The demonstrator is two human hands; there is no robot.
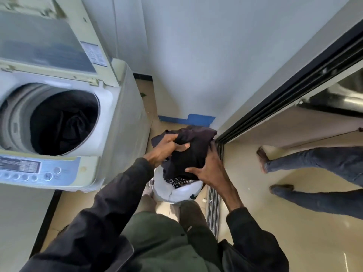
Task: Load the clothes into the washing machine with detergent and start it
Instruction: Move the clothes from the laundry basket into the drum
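Observation:
A top-loading washing machine stands at the left with its lid raised. Dark clothes lie in its drum. On the floor to its right sits a white laundry bag with a patterned garment showing inside. Above the bag I hold a bundle of dark clothes. My left hand grips the bundle's upper left side. My right hand holds it from the lower right, fingers spread around the cloth. No detergent is in sight.
The machine's control panel faces me at the lower left. A white wall is ahead. A sliding door track runs along the floor at the right. Beyond it, another person's legs stand on the tiled floor.

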